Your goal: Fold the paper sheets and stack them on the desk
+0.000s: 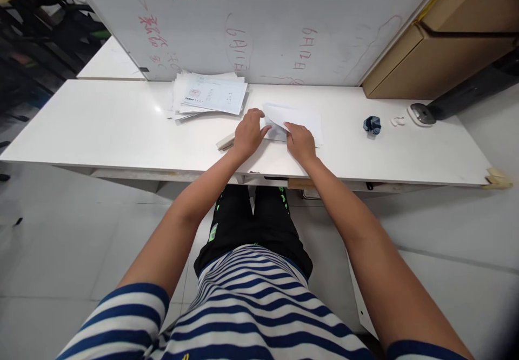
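White sheets of paper (306,119) lie on the desk between my hands, with the upper layer raised and bent at its left side. My left hand (249,133) is at the left edge, fingers curled and the paper's edge between thumb and fingertips. From the right, my right hand (301,142) pinches the near edge of the raised layer. A beige, stapler-like tool (226,142) lies beside my left hand, partly hidden by it. Behind it is an untidy stack of printed papers (213,94), the top sheet bearing a red round mark.
The white desk (121,127) stands against a whiteboard (275,25) with red handwriting. Towards the right are a dark blue crumpled item (372,125), a small white item (398,121) and a grey-and-white device (421,114). Cardboard boxes (405,62) stand at the back right.
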The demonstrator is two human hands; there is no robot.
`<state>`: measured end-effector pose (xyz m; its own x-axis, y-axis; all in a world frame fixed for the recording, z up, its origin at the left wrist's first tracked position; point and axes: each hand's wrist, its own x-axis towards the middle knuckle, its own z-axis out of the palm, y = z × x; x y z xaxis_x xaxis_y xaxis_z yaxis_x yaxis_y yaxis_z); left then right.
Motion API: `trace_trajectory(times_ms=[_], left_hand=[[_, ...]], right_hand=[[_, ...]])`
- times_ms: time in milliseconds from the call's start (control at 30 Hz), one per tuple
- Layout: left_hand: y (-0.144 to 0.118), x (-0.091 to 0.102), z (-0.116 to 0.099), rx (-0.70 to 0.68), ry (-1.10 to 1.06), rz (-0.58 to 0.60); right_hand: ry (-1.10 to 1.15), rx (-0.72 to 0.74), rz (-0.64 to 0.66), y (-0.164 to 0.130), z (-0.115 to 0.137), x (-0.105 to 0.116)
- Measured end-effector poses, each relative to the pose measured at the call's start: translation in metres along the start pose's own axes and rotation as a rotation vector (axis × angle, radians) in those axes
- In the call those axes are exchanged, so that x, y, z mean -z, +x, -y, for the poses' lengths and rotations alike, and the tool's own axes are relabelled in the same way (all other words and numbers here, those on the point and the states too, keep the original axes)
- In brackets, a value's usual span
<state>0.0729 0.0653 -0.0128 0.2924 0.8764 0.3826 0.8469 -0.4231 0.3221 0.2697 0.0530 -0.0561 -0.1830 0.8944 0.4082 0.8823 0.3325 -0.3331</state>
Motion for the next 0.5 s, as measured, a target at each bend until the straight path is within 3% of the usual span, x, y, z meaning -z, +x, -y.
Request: trace_trajectory(times_ms=[100,300,500], left_hand=[[0.001,-0.003,-0.002,0.037,-0.003,0.116],[0.014,0.001,0.0,-0.194,0.217,0.438],[0.018,0.009,-0.001,-0.215,0.276,0.464]], right_hand=[[0.011,-0.048,0.012,0.001,0.0,0.0],[-0.014,-0.091,0.021,0.001,0.003,0.002],[-0.004,-0.071,-0.011,-0.001,0.004,0.001]])
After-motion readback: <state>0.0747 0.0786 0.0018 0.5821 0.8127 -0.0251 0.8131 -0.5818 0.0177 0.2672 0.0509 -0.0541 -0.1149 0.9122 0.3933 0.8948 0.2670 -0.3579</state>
